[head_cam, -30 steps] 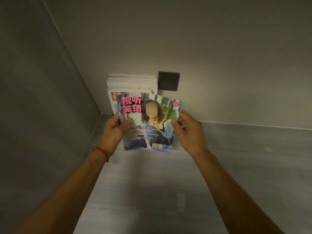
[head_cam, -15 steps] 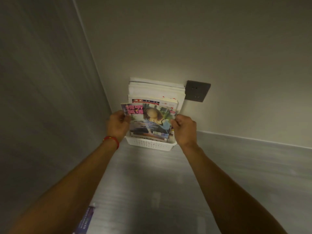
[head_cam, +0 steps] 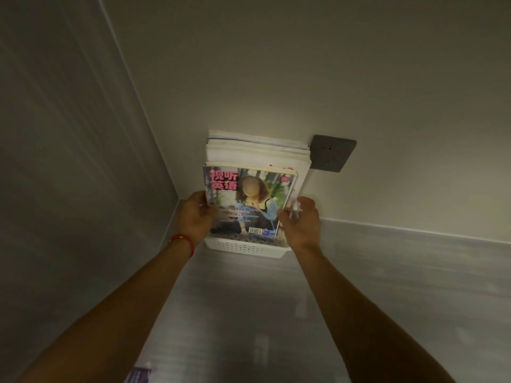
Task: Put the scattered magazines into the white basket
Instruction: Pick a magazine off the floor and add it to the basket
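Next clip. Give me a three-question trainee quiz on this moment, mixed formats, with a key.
1. True or false: the colourful magazine stands at the front of the stack in the white basket.
2. Which hand wears the red wrist band? A) left hand B) right hand
3. Fill in: on the wall, right of the stacked magazines, is a dark ____.

Key: 1 true; 2 A; 3 wall socket plate.
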### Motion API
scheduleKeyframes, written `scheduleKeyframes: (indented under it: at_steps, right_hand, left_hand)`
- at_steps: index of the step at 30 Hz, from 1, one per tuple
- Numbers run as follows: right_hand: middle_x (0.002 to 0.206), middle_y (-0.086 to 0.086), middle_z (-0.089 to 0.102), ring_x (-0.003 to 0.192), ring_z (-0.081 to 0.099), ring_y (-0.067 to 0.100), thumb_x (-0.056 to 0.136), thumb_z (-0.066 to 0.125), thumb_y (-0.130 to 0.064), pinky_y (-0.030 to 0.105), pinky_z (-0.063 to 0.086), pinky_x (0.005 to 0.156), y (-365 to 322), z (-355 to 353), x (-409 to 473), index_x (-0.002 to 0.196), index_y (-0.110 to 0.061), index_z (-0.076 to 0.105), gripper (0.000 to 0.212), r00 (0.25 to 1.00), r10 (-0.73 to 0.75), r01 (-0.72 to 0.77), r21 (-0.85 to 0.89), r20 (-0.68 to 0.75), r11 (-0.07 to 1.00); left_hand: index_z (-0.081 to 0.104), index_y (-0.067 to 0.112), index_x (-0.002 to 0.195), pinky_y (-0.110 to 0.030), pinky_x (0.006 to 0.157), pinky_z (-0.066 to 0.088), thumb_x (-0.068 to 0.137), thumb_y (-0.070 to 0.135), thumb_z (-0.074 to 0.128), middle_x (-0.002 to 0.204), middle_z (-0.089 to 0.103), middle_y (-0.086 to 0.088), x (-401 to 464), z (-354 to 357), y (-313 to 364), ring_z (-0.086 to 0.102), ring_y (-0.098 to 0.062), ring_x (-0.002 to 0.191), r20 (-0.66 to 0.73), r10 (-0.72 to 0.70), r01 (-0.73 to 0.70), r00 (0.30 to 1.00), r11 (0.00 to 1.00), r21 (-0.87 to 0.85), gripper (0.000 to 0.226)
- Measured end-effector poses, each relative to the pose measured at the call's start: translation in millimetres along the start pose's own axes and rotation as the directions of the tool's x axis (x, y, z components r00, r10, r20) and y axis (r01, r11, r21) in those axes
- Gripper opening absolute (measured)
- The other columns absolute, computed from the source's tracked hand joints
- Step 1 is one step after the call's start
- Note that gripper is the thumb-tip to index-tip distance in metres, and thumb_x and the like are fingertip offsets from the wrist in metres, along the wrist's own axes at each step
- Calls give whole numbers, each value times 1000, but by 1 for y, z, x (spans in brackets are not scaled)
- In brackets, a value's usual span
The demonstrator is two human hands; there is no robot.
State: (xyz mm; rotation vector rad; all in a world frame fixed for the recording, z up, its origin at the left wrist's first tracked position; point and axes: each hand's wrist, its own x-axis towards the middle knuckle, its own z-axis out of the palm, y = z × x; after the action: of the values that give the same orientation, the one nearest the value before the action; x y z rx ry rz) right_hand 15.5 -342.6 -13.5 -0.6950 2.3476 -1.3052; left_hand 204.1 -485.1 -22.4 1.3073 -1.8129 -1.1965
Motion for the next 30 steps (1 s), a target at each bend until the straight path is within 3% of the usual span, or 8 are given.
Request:
scheduleKeyframes:
  at_steps: [3,6,9,11,17,20,24,30]
  right_hand:
    - [135,9,54,116,59,27,77,81,-33,40,54,94,8,3,12,140,-23,36,79,978,66,-65,-11,197,998]
    - [120,-2,60,85,64,1,78,81,-29,6,49,58,9,8,19,128,-31,38,65,962,28,-40,42,272,998]
    - [110,-8,60,72,58,-10,78,81,-21,0,40,44,9,13,24,127,-30,38,66,964,24,-54,109,264,993]
    - [111,-8,60,76,59,-6,78,81,-19,3,43,45,8,13,25,134,-26,37,72,964,21,-56,127,265,990]
    - [121,4,65,105,66,21,80,79,-16,46,57,90,12,19,35,124,-23,48,54,946,57,-122,187,318,975]
    - [114,-3,67,99,67,15,82,78,-16,34,59,76,14,19,38,112,-33,52,44,938,63,-152,239,342,959]
    - [91,-16,72,77,71,2,82,77,-12,19,53,53,17,18,37,93,-44,61,37,934,67,-183,308,350,934]
    - [105,-10,69,94,66,7,82,78,-20,25,53,69,21,15,34,105,-36,56,36,909,73,-215,312,410,926]
  left_hand:
    - [69,9,104,-42,85,57,88,8,60,102,73,-14,9,-5,-2,69,-30,92,70,81,-93,994,978,188,18]
    - [62,5,114,-43,89,55,95,22,53,111,69,-16,16,-4,-3,66,-32,98,160,52,-105,986,933,343,27]
    - [44,17,134,-23,84,49,100,21,48,119,62,-1,12,2,-3,61,-11,99,248,-5,-33,969,988,152,35]
    - [34,23,141,-10,76,45,100,13,48,120,57,5,11,4,-2,58,-3,99,298,-9,7,954,1000,7,45]
    - [47,10,135,-20,68,58,80,-15,65,115,63,-5,30,4,0,64,-19,99,325,-122,184,938,969,-165,63]
    - [50,11,129,-33,68,58,76,-11,70,102,64,1,40,5,0,62,-12,83,313,-185,213,932,975,-58,61]
    - [48,9,123,-39,92,55,70,-11,74,118,63,-10,41,13,-3,60,-30,112,210,-219,251,953,958,-137,62]
    - [53,17,128,-24,80,53,79,-10,67,115,67,-4,14,13,-4,63,-23,109,283,-167,237,944,943,-233,58]
